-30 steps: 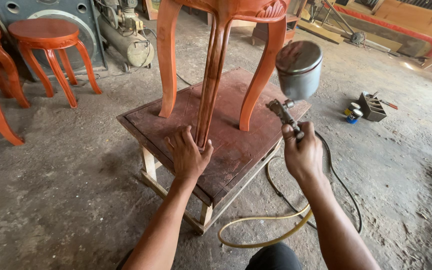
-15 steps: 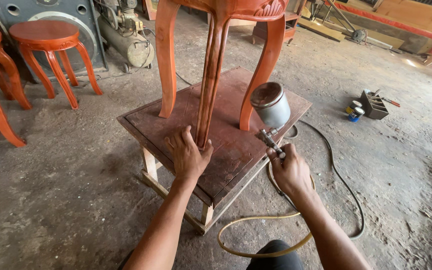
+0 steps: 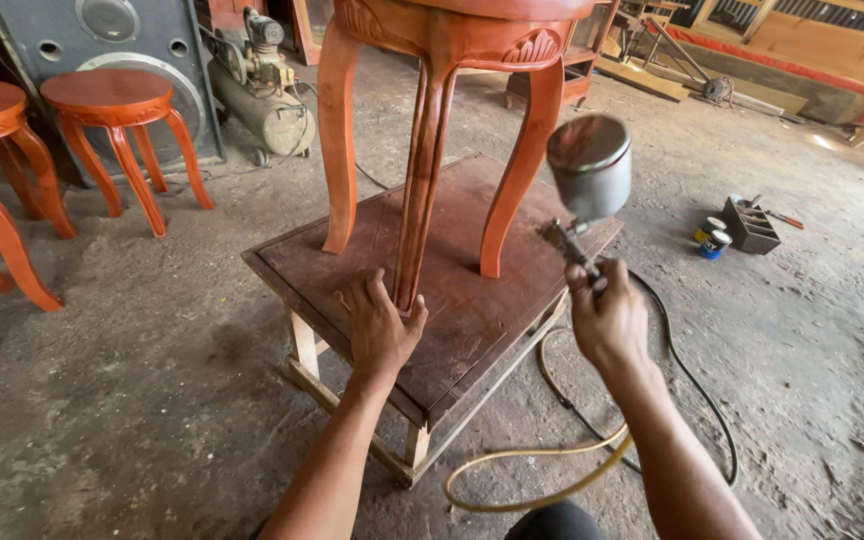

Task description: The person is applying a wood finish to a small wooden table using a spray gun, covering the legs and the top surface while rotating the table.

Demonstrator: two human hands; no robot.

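An orange-red carved stool (image 3: pixel 430 150) stands on a low wooden stand (image 3: pixel 472 320) with a dark brown top. My left hand (image 3: pixel 380 325) lies flat on the stand's top, fingers at the foot of the stool's nearest leg. My right hand (image 3: pixel 607 315) grips a spray gun (image 3: pixel 582 200) with a round metal cup on top, held upright just right of the stool's right leg. A yellow hose (image 3: pixel 542 480) loops on the floor below the gun.
Several more orange stools (image 3: pixel 117 130) stand at the left. A grey loudspeaker (image 3: pixel 142 50) and an air compressor (image 3: pixel 262 100) sit behind them. Small tins (image 3: pixel 714 238) and a dark caddy (image 3: pixel 752 225) lie at the right on the dusty concrete floor.
My right hand has swung the spray gun from tilted away to upright, then brought it closer to the stool's right leg. My left hand stays flat on the stand.
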